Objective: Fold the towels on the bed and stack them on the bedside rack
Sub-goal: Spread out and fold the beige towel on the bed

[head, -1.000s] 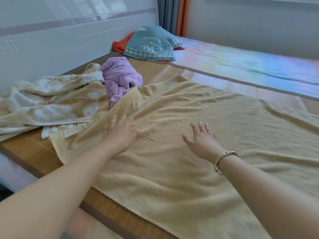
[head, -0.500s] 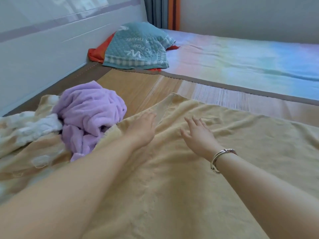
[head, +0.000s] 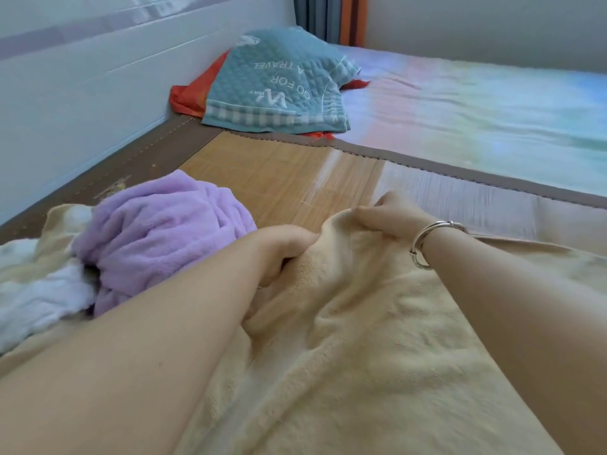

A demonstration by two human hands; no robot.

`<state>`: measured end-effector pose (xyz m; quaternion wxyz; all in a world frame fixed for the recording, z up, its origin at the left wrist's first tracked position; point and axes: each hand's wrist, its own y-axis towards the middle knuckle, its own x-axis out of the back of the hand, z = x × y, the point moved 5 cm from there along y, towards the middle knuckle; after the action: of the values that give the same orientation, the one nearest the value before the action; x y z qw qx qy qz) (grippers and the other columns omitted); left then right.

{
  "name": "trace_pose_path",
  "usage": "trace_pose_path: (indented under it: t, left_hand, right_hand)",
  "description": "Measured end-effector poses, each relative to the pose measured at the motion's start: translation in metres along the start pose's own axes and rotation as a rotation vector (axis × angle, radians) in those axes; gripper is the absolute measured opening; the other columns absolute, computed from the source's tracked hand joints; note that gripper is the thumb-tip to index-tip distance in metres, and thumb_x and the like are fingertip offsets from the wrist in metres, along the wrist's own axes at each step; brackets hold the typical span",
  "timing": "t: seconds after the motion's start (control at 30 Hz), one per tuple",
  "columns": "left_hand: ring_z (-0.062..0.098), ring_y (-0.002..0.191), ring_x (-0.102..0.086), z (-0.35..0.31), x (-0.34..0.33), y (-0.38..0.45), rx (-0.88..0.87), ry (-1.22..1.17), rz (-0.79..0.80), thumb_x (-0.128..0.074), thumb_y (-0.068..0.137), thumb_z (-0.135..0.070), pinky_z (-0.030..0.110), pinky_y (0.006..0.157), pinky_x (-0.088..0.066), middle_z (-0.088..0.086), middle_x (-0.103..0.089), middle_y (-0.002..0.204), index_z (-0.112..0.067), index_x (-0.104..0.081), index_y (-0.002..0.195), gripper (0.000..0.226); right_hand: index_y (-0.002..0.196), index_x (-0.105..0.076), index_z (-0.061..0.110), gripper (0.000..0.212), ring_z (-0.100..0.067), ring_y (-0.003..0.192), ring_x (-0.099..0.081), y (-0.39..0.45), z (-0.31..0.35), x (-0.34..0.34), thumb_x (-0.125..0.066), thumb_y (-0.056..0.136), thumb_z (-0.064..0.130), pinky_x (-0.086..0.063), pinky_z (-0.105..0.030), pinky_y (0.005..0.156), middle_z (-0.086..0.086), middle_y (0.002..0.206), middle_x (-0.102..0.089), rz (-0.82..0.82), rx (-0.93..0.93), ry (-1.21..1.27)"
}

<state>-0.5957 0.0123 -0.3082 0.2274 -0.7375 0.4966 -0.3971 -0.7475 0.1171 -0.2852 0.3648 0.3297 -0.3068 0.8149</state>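
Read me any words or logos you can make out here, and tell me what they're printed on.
"GO FOR A TRAVEL": upside down, white letters on the teal quilted pillow.
A white logo with small lettering under those words on the same pillow: too small to read.
No text shows on the towels or the mat.

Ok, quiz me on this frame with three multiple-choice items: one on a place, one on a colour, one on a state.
1. Where does the crumpled purple towel lie?
A. left of the left hand
B. on the teal pillow
C. right of the right hand

2. What colour is the towel both hands grip?
A. teal
B. yellow
C. orange

3. How is the right hand?
A. flat and open
B. out of view
C. gripping the towel's far edge

A: the purple heap sits past the left forearm.
B: the yellow towel is bunched in both fists.
C: its fingers curl round the fabric.
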Motion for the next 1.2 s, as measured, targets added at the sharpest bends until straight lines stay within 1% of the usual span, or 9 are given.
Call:
trace_pose_path:
  t: [0.1,0.2,0.3,0.37,0.43,0.53,0.97,1.1,1.2]
  left_hand:
    - [0.016,0.081,-0.067,0.003,-0.021,-0.007,0.033,-0.048,0.234,-0.06,0.078,-0.066,0.026,0.069,-0.048,0.0,-0.07,0.081,-0.018,-0.069,0.092,0.051]
    - [0.012,0.049,-0.05,-0.002,-0.007,-0.01,-0.039,-0.065,-0.008,-0.069,0.081,-0.047,0.021,0.048,-0.038,-0.003,-0.058,0.057,-0.019,-0.069,0.066,0.031]
    - [0.024,0.096,-0.06,-0.015,0.045,-0.015,-0.234,-0.101,-0.675,-0.059,0.089,-0.027,0.03,0.074,-0.043,0.004,-0.063,0.114,-0.017,-0.057,0.121,0.033]
    - [0.025,0.126,-0.046,-0.021,0.058,-0.022,-0.245,-0.018,-0.818,-0.055,0.092,-0.027,0.034,0.094,-0.039,0.007,-0.036,0.147,-0.02,-0.026,0.146,0.061]
    - [0.023,0.143,-0.023,-0.022,0.045,-0.025,-0.272,0.1,-0.719,-0.053,0.094,-0.034,0.037,0.11,-0.028,0.005,-0.005,0.16,-0.02,-0.006,0.153,0.076]
    - [0.022,0.149,-0.001,-0.018,0.003,-0.032,-0.399,0.337,-0.603,-0.046,0.089,-0.008,0.041,0.118,-0.017,-0.002,0.011,0.161,-0.023,-0.008,0.153,0.076]
    - [0.022,0.147,-0.014,-0.108,-0.226,-0.142,-0.51,0.585,-0.367,-0.044,0.09,-0.015,0.043,0.118,-0.018,0.001,-0.017,0.159,-0.023,-0.029,0.149,0.061]
    - [0.022,0.146,-0.016,-0.164,-0.359,-0.189,-0.628,0.639,-0.248,-0.047,0.089,-0.015,0.043,0.118,-0.018,0.001,-0.018,0.159,-0.024,-0.031,0.147,0.061]
    - [0.022,0.145,-0.02,-0.202,-0.468,-0.226,-0.745,0.655,-0.157,-0.047,0.089,-0.015,0.044,0.116,-0.023,0.0,-0.019,0.159,-0.024,-0.034,0.146,0.059]
  right_hand:
    - [0.063,-0.052,0.011,0.023,-0.018,0.051,-0.047,-0.004,-0.003,0.002,-0.062,0.08,0.024,-0.039,-0.023,0.044,-0.002,0.056,-0.047,0.106,-0.031,-0.083]
    - [0.072,-0.062,0.015,0.013,-0.022,0.073,-0.061,0.003,0.004,0.008,-0.054,0.081,0.01,-0.053,-0.03,0.063,-0.004,0.07,-0.058,-0.01,0.089,0.094]
    - [0.107,-0.061,0.025,0.025,-0.018,0.09,-0.058,0.001,0.02,0.021,-0.054,0.088,0.009,-0.046,-0.023,0.068,-0.002,0.099,-0.059,-0.108,0.202,0.315]
    - [0.141,-0.038,0.028,0.06,-0.016,0.075,-0.054,-0.01,0.024,0.013,-0.048,0.089,-0.001,-0.042,-0.02,0.056,-0.003,0.106,-0.049,0.041,0.227,0.391]
    - [0.147,-0.026,0.033,0.075,-0.017,0.063,-0.054,-0.03,0.015,0.004,-0.039,0.086,-0.007,-0.041,-0.022,0.049,-0.004,0.107,-0.045,0.123,0.196,0.372]
    - [0.139,-0.039,0.03,0.065,-0.037,0.115,-0.057,-0.06,-0.02,-0.002,-0.037,0.084,-0.005,-0.05,-0.034,0.063,-0.011,0.129,-0.051,0.135,0.178,0.36]
    - [0.128,-0.052,0.018,0.052,-0.016,0.131,-0.044,-0.206,-0.248,0.178,-0.037,0.086,-0.008,-0.049,-0.024,0.063,-0.01,0.142,-0.045,-0.139,-0.074,0.465]
    - [0.125,-0.054,0.021,0.048,-0.016,0.067,-0.057,-0.292,-0.364,0.267,-0.04,0.085,-0.002,-0.039,-0.018,0.043,-0.007,0.116,-0.061,-0.281,-0.189,0.414]
    - [0.128,-0.054,0.019,0.047,-0.028,0.11,-0.059,-0.36,-0.45,0.322,-0.041,0.087,-0.002,-0.05,-0.035,0.073,-0.008,0.13,-0.054,-0.374,-0.262,0.429]
